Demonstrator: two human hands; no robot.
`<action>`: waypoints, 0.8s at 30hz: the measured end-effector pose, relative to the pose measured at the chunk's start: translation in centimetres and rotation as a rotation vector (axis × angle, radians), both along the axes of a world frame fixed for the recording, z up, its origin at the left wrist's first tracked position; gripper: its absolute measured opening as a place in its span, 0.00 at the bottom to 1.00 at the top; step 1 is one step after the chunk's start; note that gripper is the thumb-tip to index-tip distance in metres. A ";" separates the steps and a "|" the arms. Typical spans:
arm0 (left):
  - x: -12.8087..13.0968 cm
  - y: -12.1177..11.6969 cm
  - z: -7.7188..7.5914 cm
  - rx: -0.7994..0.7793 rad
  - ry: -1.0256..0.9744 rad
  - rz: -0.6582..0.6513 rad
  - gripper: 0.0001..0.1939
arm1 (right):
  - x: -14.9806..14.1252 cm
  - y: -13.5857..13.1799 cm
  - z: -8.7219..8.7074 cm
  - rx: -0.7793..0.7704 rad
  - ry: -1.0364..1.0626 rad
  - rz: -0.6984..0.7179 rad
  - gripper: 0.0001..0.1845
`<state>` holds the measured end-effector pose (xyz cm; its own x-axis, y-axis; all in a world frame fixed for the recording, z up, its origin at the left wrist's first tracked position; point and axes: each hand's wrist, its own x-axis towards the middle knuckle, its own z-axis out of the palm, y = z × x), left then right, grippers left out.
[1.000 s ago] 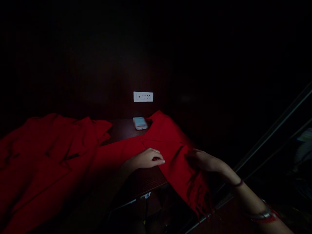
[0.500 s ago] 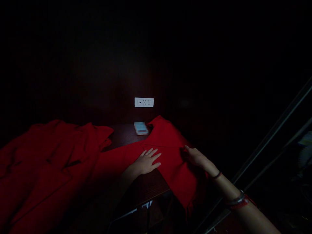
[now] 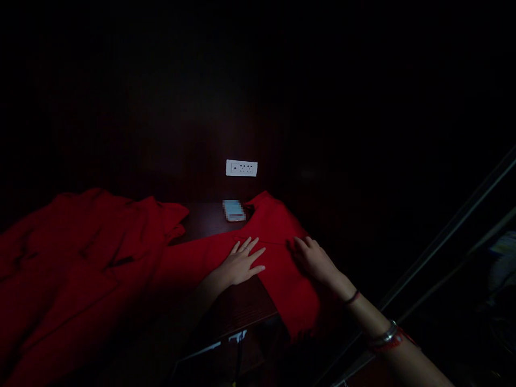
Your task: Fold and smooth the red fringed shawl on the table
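Note:
A long red scarf (image 3: 278,226) with a fringed end lies across the dark wooden tabletop, its right part hanging over the edge. My left hand (image 3: 241,265) rests palm down on it near the middle, fingers spread, a ring on one finger. To the right, my right hand (image 3: 316,262) has its fingers bent down and closed on the scarf's right part; the fingertips are partly in shadow. At the left, red fabric lies in a large crumpled heap (image 3: 92,242).
A phone-like object (image 3: 234,210), blurred out, lies behind the scarf. On the dark wall above it is a white socket panel (image 3: 242,168). A cable (image 3: 239,355) hangs below the tabletop edge (image 3: 250,314). Pale slanting rails (image 3: 443,242) run along the right side.
My right hand has moved a little left, and the hanging fringed end has shifted left with it. My left hand stays nearly in place on the scarf.

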<state>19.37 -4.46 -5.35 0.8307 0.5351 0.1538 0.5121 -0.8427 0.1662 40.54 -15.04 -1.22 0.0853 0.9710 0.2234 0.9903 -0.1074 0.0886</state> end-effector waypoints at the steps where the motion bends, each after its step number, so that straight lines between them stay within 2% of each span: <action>1: 0.0 0.1 0.0 -0.011 0.009 0.029 0.31 | -0.2 0.4 -0.7 0.014 0.011 0.059 0.25; 3: 0.1 0.3 0.0 -0.067 0.065 0.090 0.33 | -0.2 0.7 -2.2 -0.010 0.051 0.138 0.27; 6: 0.1 0.5 0.0 -0.139 0.137 0.126 0.36 | 0.6 0.1 -3.7 -0.083 0.118 0.122 0.30; 8: 0.1 0.5 0.0 -0.159 0.151 0.126 0.36 | 1.2 -0.5 -3.6 -0.135 0.144 0.098 0.33; 11: 0.0 0.3 0.1 -0.126 0.099 0.126 0.35 | 1.0 -0.3 -2.3 -0.128 0.143 0.068 0.35; 15: 0.1 0.2 0.1 0.034 -0.083 0.178 0.29 | -0.8 2.8 -0.8 0.018 0.125 0.094 0.34; 17: 0.1 0.4 0.0 0.039 -0.068 0.238 0.29 | -1.5 4.6 -1.1 0.005 0.112 0.139 0.34; 19: 0.2 0.7 -0.1 -0.022 0.017 0.282 0.30 | -1.5 5.8 -2.0 -0.063 0.098 0.166 0.35; 22: 0.2 1.0 -0.3 -0.086 0.095 0.296 0.32 | -1.2 6.5 -3.1 -0.153 0.084 0.155 0.34; 24: 0.2 1.0 -0.4 -0.072 0.070 0.298 0.32 | -1.2 6.7 -3.0 -0.193 0.072 0.141 0.35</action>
